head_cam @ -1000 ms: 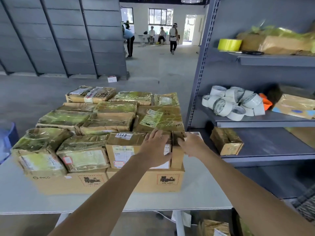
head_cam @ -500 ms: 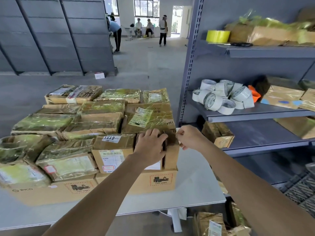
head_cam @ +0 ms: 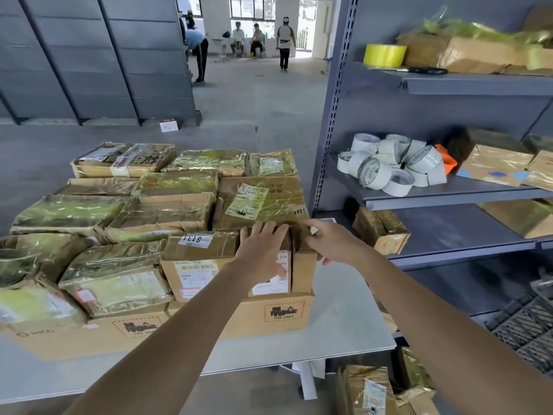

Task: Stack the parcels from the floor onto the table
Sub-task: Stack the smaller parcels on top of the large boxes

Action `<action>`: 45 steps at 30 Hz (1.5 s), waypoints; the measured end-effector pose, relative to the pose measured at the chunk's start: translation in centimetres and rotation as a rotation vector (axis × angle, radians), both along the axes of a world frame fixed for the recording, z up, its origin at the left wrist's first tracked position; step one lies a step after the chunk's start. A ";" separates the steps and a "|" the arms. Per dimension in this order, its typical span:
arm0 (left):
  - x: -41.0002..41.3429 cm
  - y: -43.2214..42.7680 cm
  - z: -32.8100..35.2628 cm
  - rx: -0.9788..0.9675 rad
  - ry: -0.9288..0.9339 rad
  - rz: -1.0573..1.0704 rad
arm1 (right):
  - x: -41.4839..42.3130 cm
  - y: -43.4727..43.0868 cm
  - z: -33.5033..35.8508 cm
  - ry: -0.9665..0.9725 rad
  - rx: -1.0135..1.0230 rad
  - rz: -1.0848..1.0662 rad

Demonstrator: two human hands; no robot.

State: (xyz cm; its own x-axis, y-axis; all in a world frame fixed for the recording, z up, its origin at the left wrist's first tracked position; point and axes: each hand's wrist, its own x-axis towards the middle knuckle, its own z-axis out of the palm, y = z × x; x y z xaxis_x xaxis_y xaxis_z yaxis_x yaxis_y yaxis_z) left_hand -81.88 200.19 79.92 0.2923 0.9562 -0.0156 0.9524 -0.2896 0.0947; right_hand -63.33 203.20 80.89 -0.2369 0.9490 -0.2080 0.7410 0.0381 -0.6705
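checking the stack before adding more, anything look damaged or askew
Yes. The middle parcel has a torn, crumpled front edge with cardboard peeling. At the stack's right end, a narrow parcel stands on edge, unlike the flat ones; the right hand grips it.

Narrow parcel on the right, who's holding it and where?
Right hand grips the narrow parcel at its upper right edge; left hand rests on labelled parcel.

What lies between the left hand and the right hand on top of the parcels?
In the head view, a narrow brown parcel stands between the left hand and the right hand, at the stack's near right corner.
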 end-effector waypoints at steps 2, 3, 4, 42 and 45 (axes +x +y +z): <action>0.3 0.1 0.0 0.007 -0.012 0.011 | 0.2 0.3 0.2 -0.031 0.017 0.012; 0.4 0.1 0.0 0.010 -0.010 0.008 | 0.2 0.3 0.2 -0.051 0.026 0.017; 0.5 0.1 0.0 0.013 -0.005 0.004 | 0.2 0.3 0.2 -0.066 0.034 0.017; -3.8 -0.8 0.0 0.041 0.027 -0.034 | -2.3 -0.9 -1.6 -0.201 0.182 -0.171; -3.3 -0.6 0.1 0.042 0.015 -0.061 | -1.9 -0.9 -1.6 -0.186 0.204 -0.228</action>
State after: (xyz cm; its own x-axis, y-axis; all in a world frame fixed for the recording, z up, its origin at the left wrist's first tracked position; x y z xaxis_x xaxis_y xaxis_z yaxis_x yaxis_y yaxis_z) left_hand -85.16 199.56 80.04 0.3505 0.9364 0.0196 0.9340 -0.3510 0.0674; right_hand -65.21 202.31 79.32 0.0095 0.9996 -0.0283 0.8545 -0.0228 -0.5190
